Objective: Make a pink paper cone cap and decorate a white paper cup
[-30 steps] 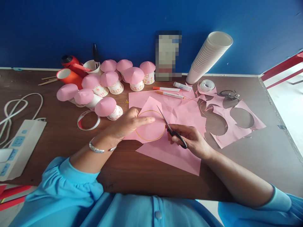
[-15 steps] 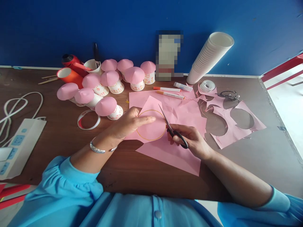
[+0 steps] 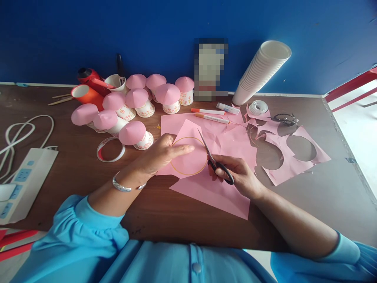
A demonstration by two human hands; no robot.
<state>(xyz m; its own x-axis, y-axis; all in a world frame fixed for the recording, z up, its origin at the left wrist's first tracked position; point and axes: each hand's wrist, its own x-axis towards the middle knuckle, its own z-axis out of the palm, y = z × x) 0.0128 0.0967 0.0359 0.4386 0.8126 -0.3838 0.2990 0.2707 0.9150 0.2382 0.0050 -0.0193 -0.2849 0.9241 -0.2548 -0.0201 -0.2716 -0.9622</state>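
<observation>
My left hand grips a piece of pink paper with its thumb on top; the other fingers are hidden beneath. A circle in a yellow-brown line is drawn on this paper. My right hand has its fingers in the handles of black scissors. The blades point up and left and lie at the circle's right edge. Larger pink sheets lie on the table under and beyond both hands.
Several paper cups with pink cone tops stand at the back left. A tall cup stack leans at the back wall. Markers, tape, cut pink scraps and a power strip lie around.
</observation>
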